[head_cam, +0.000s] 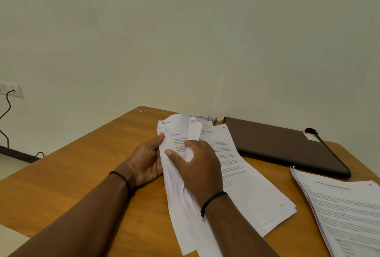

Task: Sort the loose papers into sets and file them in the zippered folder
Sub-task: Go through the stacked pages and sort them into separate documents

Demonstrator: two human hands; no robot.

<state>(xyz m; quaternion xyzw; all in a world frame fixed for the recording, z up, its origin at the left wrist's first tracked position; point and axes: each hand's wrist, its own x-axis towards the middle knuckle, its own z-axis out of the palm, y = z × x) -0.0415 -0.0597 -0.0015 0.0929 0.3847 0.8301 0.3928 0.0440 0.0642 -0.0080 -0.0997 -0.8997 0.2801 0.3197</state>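
Note:
I hold a bundle of loose printed papers (176, 133) above the wooden table (82, 174). My left hand (147, 161) grips the bundle's left edge, thumb on top. My right hand (197, 166) pinches one sheet, which curls upward between its fingers. Under the bundle a printed sheet headed "Transcript" (242, 174) lies flat on the table. The dark brown zippered folder (283, 145) lies closed at the back right against the wall. A separate stack of printed papers (345, 211) rests at the right edge.
A few small purple-and-white items (207, 118) lie by the wall behind the papers. A wall socket with a black cable (8, 100) is at the far left. The table's left half is bare wood.

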